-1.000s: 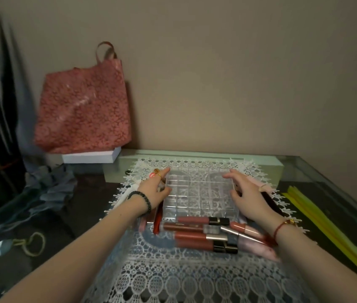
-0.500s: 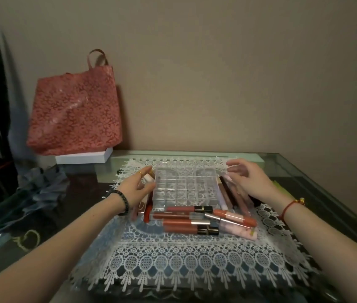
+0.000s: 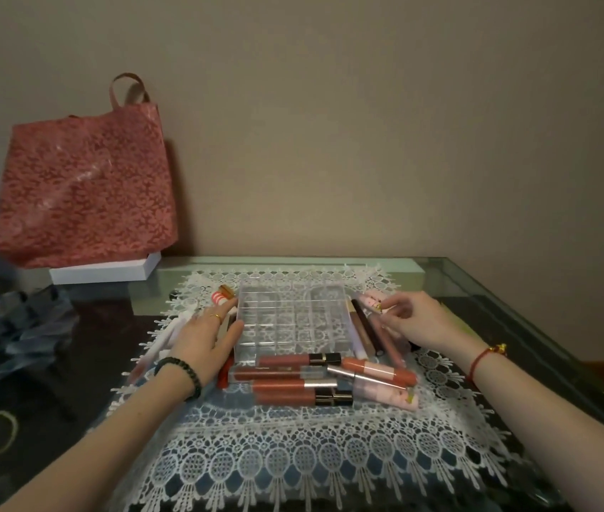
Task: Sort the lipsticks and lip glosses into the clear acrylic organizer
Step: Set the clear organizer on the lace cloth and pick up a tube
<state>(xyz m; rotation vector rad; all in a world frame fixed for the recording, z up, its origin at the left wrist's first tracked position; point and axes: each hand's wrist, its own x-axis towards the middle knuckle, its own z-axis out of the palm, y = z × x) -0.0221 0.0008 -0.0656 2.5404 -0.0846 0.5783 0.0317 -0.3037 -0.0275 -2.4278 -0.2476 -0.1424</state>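
Note:
A clear acrylic organizer (image 3: 293,319) with a grid of empty cells sits on a white lace cloth (image 3: 311,456). Several reddish lip gloss tubes (image 3: 285,386) lie stacked along its near edge. More tubes lie along its right side (image 3: 365,328) and its left side (image 3: 219,295). My left hand (image 3: 206,336) rests flat against the organizer's left wall, fingers spread, holding nothing. My right hand (image 3: 417,323) is at the organizer's right, its fingertips pinched on a pale pink patterned tube (image 3: 370,300).
A red patterned tote bag (image 3: 86,190) stands on a white box (image 3: 104,269) at the back left against the wall. Crumpled grey fabric (image 3: 23,323) lies at the left. The glass table's right edge (image 3: 537,327) runs close to my right arm.
My right hand left the organizer's right edge, moved outward and closed its fingertips on the pink tube. My left hand slid down flat beside the organizer. The camera pulled back.

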